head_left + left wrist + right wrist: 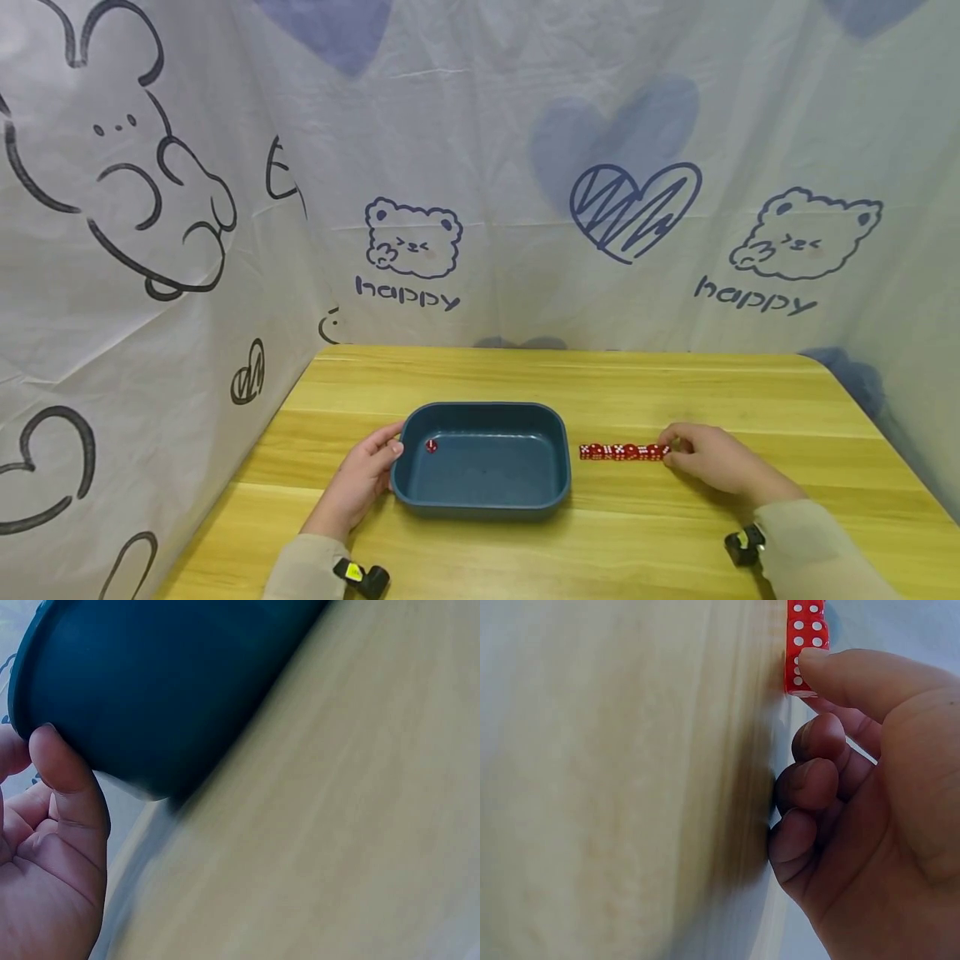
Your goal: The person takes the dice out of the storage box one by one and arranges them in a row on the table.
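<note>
A dark teal rectangular basin point(480, 507) stands on the table, with one red die point(431, 446) inside near its left end. My left hand point(362, 479) holds the basin's left side; in the left wrist view its thumb point(64, 761) lies against the outer wall just under the rim. To the right of the basin, several red dice with white dots point(615, 452) form a straight row. My right hand point(708, 458) pinches the die point(806, 675) at the row's right end, thumb on its near face, other fingers curled below. The index fingertip is mostly hidden behind the die.
The yellow wood-grain table point(495, 558) runs back to a white printed curtain point(510, 283). More curtain hangs along the left and right sides. Small black cameras point(363, 577) sit on both wrists.
</note>
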The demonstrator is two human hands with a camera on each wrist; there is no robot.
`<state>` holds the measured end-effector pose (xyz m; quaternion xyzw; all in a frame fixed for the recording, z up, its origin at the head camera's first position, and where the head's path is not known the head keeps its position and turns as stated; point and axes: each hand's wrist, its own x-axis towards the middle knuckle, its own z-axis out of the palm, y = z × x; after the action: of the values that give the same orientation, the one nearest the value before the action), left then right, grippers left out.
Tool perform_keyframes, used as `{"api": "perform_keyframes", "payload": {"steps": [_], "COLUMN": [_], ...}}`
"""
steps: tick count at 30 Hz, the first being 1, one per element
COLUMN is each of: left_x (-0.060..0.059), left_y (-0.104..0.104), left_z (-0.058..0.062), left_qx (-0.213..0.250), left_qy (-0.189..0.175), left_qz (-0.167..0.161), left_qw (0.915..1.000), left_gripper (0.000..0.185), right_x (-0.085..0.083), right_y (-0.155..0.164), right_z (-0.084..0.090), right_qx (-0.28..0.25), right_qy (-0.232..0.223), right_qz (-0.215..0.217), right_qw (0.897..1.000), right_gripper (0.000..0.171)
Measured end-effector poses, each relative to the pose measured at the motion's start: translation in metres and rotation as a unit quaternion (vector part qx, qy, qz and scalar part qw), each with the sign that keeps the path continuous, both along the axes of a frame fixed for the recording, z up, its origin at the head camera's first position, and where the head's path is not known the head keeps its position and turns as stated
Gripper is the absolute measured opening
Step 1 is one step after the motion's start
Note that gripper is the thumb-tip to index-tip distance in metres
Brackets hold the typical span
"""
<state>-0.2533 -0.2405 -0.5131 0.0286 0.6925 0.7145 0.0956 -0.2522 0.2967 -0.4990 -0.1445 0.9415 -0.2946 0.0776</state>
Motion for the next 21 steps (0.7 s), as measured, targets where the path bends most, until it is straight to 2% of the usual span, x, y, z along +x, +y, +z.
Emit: {"api": "perform_keyframes", "payload": {"steps": [10,21], "left_x": [-0.0002,0.001], "left_y": [0.0008,0.0009], "left_z": [0.0005,0.0008], "left_qx": [0.001,0.001], "left_qy": [-0.003,-0.006], "left_qz": [0.002,0.003], "left_qw": [1.0,1.0], "left_gripper": [0.047,0.047], "right_x": [0.0011,0.0047], "right_y": [-0.0001,-0.0033], "right_z": [-0.0003,0.0071], "right_qx": [-0.011,-0.029], "right_qy": [-0.002,-0.016], "right_qz": [-0.005,-0.015], "right_qw": [1.0,0.999], "right_gripper": [0.025,0.031]}}
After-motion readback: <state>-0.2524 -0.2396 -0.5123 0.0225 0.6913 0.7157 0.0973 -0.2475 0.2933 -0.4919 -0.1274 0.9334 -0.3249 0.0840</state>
